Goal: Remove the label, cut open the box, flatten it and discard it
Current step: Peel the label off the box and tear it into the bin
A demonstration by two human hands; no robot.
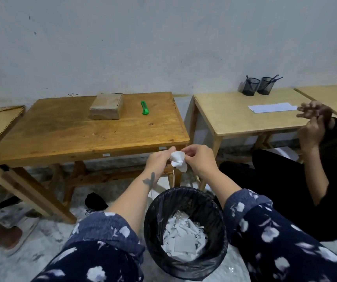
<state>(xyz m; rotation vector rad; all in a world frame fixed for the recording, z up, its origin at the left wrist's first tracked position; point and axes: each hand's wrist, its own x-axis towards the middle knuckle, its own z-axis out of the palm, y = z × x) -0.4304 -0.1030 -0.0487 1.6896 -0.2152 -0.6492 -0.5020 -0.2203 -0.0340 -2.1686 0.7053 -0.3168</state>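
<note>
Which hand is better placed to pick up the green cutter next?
Right hand, probably. Both hands hold the crumpled label above the bin, but the cutter lies right of the box.

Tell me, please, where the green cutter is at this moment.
In the head view, the green cutter lies on the dark wooden table, toward its far right part, just right of the cardboard box and apart from it.

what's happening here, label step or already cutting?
Label step. Both hands, left hand and right hand, grip a crumpled white label above the black-lined bin, which already holds paper scraps. The box sits closed and uncut on the brown table, with the green cutter lying beside it, untouched. Another person sits at the right, by the lighter table.
</note>
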